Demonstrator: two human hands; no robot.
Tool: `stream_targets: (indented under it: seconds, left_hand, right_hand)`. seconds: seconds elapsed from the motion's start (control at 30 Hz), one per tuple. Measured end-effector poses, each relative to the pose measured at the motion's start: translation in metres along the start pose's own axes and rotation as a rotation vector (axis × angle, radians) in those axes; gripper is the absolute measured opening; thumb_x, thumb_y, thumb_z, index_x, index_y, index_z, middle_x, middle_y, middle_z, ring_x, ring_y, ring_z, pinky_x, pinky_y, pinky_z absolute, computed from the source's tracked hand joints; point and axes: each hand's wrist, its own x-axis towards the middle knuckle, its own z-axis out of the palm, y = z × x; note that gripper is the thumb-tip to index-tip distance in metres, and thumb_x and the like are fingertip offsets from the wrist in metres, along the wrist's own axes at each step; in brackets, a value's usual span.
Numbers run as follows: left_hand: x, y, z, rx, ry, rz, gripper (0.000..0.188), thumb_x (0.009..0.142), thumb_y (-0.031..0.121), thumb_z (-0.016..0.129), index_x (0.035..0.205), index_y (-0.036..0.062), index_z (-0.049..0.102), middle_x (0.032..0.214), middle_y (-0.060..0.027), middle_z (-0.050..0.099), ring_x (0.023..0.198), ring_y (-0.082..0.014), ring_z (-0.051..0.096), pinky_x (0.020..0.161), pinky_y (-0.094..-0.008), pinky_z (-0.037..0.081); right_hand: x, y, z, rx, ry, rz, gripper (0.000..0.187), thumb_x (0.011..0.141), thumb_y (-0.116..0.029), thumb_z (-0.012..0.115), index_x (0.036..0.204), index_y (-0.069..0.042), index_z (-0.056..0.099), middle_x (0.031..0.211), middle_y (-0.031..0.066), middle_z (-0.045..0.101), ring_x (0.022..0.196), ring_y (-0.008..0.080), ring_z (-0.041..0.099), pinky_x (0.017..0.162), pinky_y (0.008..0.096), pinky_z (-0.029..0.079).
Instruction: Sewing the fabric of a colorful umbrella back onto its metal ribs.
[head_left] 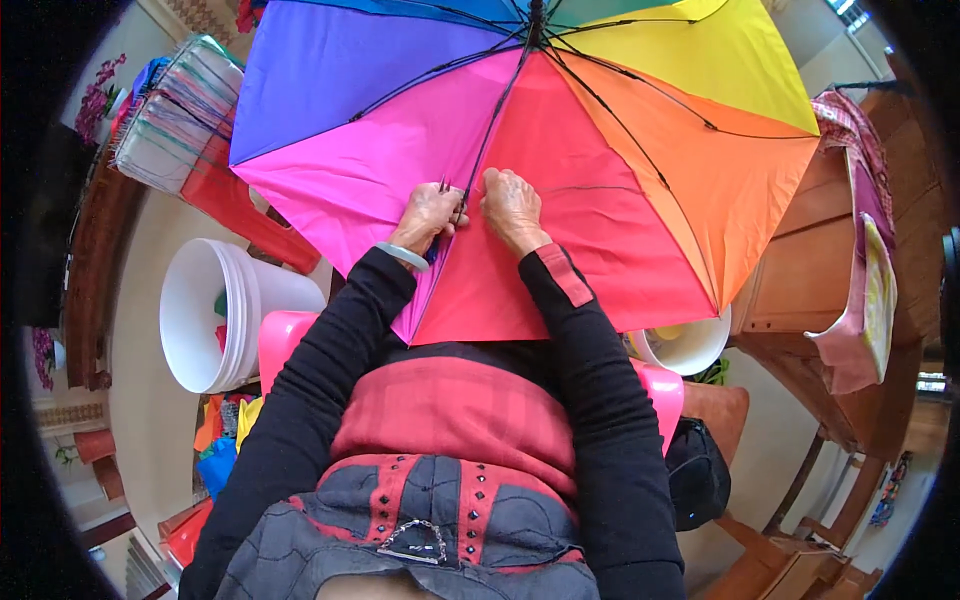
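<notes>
An open rainbow umbrella [620,250] lies in front of me with its inside, black ribs and central shaft [537,22] showing. My left hand [430,217] is closed at the black rib [490,125] along the seam of the pink and red panels. Two dark pointed tips, like those of small thread snips [444,185], stick out from its fingers; the rest is hidden. Just right of that rib, my right hand [513,210] is pinched over the red panel, and whatever it grips is too small to see. A thin dark line, perhaps thread [590,188], crosses the red cloth beside it.
White buckets stand at left [245,310] and right [690,345], the right one partly under the umbrella. A wire-like rack with hanging threads [185,115] is at far left. Wooden furniture [800,240] draped with cloths [860,300] is at right. A black bag [697,475] lies beside me.
</notes>
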Motion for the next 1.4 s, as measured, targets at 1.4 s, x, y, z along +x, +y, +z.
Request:
stream_targets:
  seconds: [1.4]
  left_hand:
    - [-0.003, -0.006, 0.02, -0.227, 0.154, 0.026, 0.018, 0.084, 0.014, 0.045, 0.083, -0.0031, 0.051, 0.069, -0.0121, 0.059, 0.05, -0.0141, 0.056, 0.039, -0.0217, 0.042]
  right_hand:
    - [-0.001, 0.028, 0.015, 0.287, -0.113, 0.109, 0.014, 0.074, -0.01, 0.053, 0.082, -0.001, 0.06, 0.077, 0.0216, 0.06, 0.074, 0.035, 0.061, 0.063, 0.0428, 0.049]
